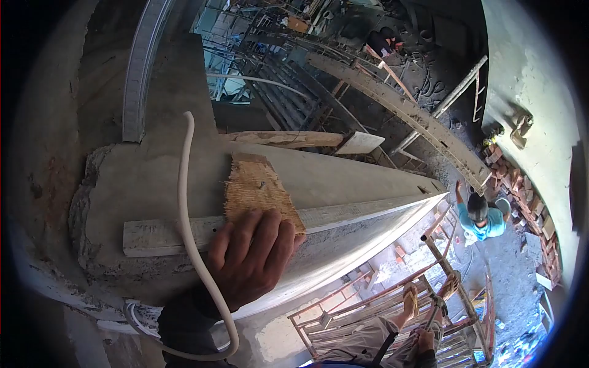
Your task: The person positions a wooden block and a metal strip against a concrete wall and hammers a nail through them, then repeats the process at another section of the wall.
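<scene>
My left hand [251, 257] is closed on the lower edge of a short piece of rough wooden board [254, 187], which has a nail head showing in its face. The board lies on a grey plastered ledge and overlaps a long whitish straight batten [162, 236] along the ledge's edge. My thumb is mostly hidden. A pale flexible hose [184, 184] loops past my left wrist. Low in the view, beside my legs, my right hand [423, 340] is closed around something slim and dark that I cannot make out.
Below my feet is a scaffold [457, 270] of poles and slats. A worker in a blue shirt [481, 224] stands on the floor beneath, near piled bricks [527, 202]. A long plank [405, 113] spans scaffolding; another person [383, 43] is farther off. A metal channel [141, 73] stands upper left.
</scene>
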Demonstrator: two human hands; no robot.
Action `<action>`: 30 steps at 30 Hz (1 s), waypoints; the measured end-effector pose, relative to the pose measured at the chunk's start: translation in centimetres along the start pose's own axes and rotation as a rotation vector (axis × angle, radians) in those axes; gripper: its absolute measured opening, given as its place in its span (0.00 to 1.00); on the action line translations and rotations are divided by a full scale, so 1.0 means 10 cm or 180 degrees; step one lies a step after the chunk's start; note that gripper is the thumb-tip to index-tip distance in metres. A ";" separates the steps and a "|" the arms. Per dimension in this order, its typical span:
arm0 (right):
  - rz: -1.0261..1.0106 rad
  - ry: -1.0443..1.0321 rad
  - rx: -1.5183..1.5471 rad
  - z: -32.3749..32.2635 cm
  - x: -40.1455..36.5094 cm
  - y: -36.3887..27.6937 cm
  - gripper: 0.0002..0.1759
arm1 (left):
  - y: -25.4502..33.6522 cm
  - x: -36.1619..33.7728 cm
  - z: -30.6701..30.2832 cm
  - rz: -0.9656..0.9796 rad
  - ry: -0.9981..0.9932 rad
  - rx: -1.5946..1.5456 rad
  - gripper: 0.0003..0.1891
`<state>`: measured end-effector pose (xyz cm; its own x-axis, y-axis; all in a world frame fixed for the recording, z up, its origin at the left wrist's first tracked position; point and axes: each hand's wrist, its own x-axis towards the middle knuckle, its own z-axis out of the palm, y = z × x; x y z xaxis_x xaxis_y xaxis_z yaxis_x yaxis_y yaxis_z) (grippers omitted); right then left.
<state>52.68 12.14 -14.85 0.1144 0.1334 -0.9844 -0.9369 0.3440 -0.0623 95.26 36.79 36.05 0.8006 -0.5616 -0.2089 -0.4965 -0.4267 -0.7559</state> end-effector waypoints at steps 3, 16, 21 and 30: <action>-0.0059 -0.0004 0.0012 -0.02 0.01 0.01 0.08 | 0.01 0.00 0.01 -0.0006 0.0005 -0.0001 0.22; -0.0050 -0.0032 0.0103 -0.11 -0.02 0.05 0.07 | 0.02 0.00 0.02 -0.0060 0.0048 -0.0053 0.21; -0.0017 -0.0078 0.0128 -0.06 -0.07 -0.01 0.07 | 0.03 0.00 0.03 -0.0121 0.0070 -0.0100 0.21; -0.0251 -0.0035 0.0027 -0.03 -0.02 0.06 0.04 | 0.03 0.03 0.02 -0.0140 0.0033 -0.0071 0.21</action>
<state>51.99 12.04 -14.78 0.1914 0.1156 -0.9747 -0.9220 0.3616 -0.1382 95.35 36.62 35.65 0.8184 -0.5492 -0.1692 -0.4683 -0.4668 -0.7502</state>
